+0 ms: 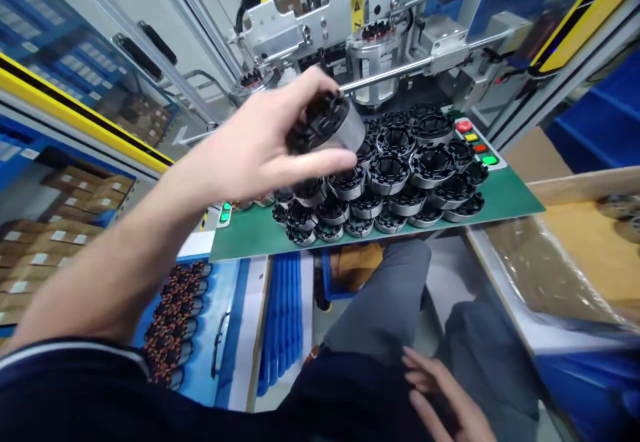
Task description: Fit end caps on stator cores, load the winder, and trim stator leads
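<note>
My left hand point(280, 132) is closed around a motor stator point(353, 129), a silvery ring with a black slotted inside. It is tilted and held above the left part of a stack of similar stators point(390, 172), piled in layers on the green work surface point(515, 192). Fingers hide part of the held ring. Down by my lap, my right hand point(447, 389) has its fingers stretched and slightly apart, with nothing in it. It lies beside my grey trouser leg.
Behind the stack stands a winding machine with a clear cylinder point(373, 62) and metal rods. Lit buttons point(477, 142) sit at the right, more point(225, 212) at the left. Copper-wound stators point(175, 315) fill a blue surface lower left. A lined box point(565, 262) stands at right.
</note>
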Demonstrator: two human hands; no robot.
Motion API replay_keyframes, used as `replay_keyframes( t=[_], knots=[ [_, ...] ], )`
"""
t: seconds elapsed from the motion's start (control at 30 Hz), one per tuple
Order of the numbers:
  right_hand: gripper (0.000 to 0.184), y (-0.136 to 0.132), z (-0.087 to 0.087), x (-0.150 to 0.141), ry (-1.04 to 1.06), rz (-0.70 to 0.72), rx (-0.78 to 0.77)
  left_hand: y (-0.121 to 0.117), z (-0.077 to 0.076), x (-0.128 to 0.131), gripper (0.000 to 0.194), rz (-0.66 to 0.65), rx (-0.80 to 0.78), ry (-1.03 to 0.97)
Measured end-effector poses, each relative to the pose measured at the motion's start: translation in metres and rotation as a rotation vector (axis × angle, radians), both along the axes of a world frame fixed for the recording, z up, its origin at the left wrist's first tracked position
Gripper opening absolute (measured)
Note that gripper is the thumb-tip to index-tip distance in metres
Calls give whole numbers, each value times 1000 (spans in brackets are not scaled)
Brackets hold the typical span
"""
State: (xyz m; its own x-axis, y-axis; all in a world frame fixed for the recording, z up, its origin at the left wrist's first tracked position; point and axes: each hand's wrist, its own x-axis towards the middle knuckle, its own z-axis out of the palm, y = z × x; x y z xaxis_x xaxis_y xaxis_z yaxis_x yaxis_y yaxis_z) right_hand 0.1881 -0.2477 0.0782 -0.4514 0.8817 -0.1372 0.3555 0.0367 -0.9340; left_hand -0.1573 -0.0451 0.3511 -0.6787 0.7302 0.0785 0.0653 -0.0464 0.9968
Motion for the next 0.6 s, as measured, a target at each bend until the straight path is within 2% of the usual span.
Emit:
replay_keyframes(
  t=[0.07, 0.13, 0.2, 0.3, 0.33, 0.43, 0.5, 0.6],
  knots=[
    [45, -4, 15, -17, 4, 71, -1, 27, 22, -30, 153, 6, -78, -65],
    [44, -5, 29, -27, 3, 106, 8, 50, 31, -52, 157, -71, -95, -146],
    [43, -4, 38, -32, 10, 130, 30, 68, 29, -63, 154, -160, -102, -232],
    [41, -4, 42, -32, 11, 138, 76, 82, 17, -67, 116, -259, -182, -352],
    [41, -4, 41, -30, 4, 132, 83, 85, 14, -66, 112, -294, -203, -364],
    [42, -9, 35, -27, -26, 136, 75, 87, 12, -61, 146, -388, -271, -341],
    [42, -13, 32, -27, -36, 152, 70, 86, 12, -56, 146, -426, -297, -313],
    [43, -19, 28, -30, -26, 165, 81, 85, 11, -50, 141, -403, -312, -316]
  ],
)
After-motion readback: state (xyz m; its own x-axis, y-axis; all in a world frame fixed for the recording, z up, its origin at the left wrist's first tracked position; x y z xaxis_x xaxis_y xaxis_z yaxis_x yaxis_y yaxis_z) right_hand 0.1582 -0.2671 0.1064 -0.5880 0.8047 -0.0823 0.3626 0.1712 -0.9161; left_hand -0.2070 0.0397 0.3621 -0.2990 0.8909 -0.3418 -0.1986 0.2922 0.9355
